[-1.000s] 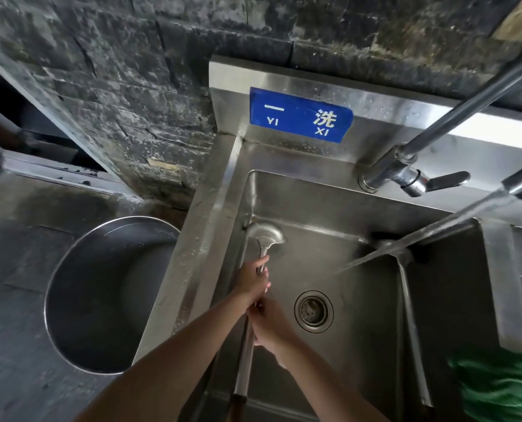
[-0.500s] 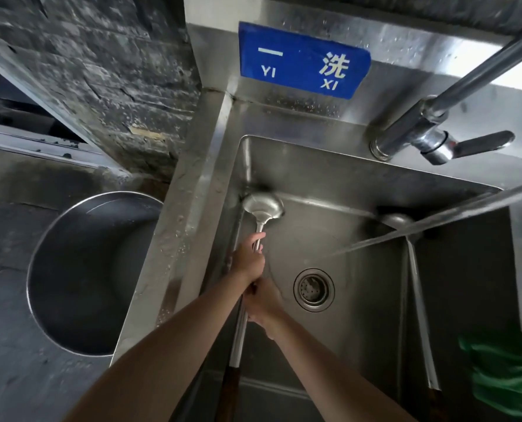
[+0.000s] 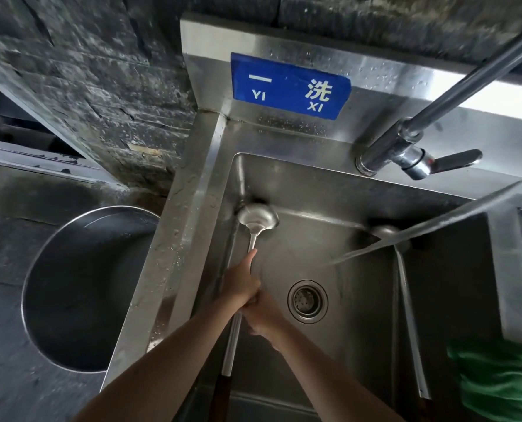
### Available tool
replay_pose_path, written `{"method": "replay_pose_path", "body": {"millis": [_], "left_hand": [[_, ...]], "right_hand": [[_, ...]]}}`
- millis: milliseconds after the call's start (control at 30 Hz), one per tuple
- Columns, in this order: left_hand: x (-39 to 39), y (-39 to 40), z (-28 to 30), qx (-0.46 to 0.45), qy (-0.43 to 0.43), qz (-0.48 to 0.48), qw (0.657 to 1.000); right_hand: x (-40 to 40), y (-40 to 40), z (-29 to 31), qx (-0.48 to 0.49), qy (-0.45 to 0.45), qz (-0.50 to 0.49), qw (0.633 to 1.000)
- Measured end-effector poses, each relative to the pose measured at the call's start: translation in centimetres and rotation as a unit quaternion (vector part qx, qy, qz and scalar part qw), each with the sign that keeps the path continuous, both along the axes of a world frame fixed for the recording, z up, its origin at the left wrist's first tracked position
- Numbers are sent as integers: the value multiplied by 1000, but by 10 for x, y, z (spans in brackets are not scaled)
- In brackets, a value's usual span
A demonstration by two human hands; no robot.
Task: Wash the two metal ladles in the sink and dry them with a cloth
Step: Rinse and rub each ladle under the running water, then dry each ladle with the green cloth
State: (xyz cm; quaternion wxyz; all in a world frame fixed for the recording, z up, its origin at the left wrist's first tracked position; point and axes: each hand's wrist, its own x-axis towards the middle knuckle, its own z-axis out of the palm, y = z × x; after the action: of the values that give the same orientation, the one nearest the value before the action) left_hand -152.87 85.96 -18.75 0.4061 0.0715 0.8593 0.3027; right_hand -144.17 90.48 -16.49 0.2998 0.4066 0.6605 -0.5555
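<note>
Both hands have slid along the long-handled metal ladle: left hand curls round its shaft, right hand grips just below. Its bowl rests in the far-left corner of the stainless steel sink; a second metal ladle lies along the right wall, a green cloth on the right edge

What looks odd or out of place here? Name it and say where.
The water stream runs slantwise from the right and lands on the sink floor, missing the ladle that both hands grip. The second ladle lies untouched at the right.
</note>
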Motion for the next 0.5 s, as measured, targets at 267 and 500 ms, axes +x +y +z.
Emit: {"method": "replay_pose_path", "body": {"millis": [267,500], "left_hand": [[-9,20,69,-23,80,-120,989],[-14,86,155,48,157,-196,967]], "right_hand": [[35,59,72,115,17,20,993],[50,122,137,227,84,9,970]]}}
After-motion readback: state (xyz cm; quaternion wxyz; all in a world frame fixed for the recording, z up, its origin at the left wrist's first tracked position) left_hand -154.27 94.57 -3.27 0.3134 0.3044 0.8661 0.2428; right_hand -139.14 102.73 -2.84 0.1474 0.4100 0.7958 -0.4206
